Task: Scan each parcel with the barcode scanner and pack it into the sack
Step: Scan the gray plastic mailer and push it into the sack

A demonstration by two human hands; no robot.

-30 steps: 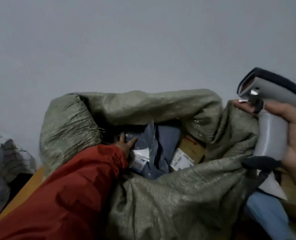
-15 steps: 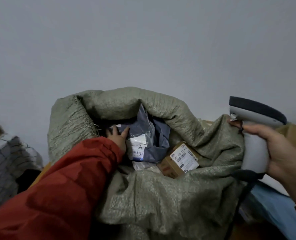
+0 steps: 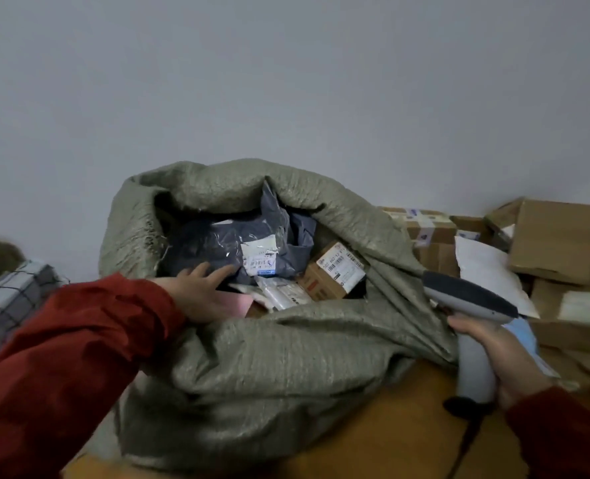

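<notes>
The scanner (image 3: 470, 299) has dropped beside the sack (image 3: 252, 375).

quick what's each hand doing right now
Left hand: open, fingers on the grey mailer inside the sack.
Right hand: holding the barcode scanner.
</notes>
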